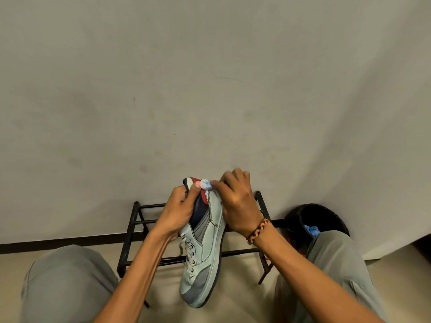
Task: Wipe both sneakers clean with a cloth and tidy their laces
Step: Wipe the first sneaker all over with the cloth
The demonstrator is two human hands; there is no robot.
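A pale grey-green sneaker (205, 257) is held up in the air between the person's knees, toe pointing down toward the camera and heel up near the wall, its white laces (188, 251) running along the left side. The heel carries navy and red panels. The left hand (177, 213) grips the collar at the heel, fingers curled round the edge and thumb over the top. The right hand (238, 206) lies over the shoe's right side near the heel, its fingers pinching a small light blue cloth (206, 184) pressed against the heel's top edge. A braided bracelet (257, 230) circles the right wrist. Behind the shoe stands a black metal rack (137, 220) against the off-white wall (210, 78). To the right sits a black bin (326, 217) with something blue inside. Grey trousers cover both knees (67, 283).
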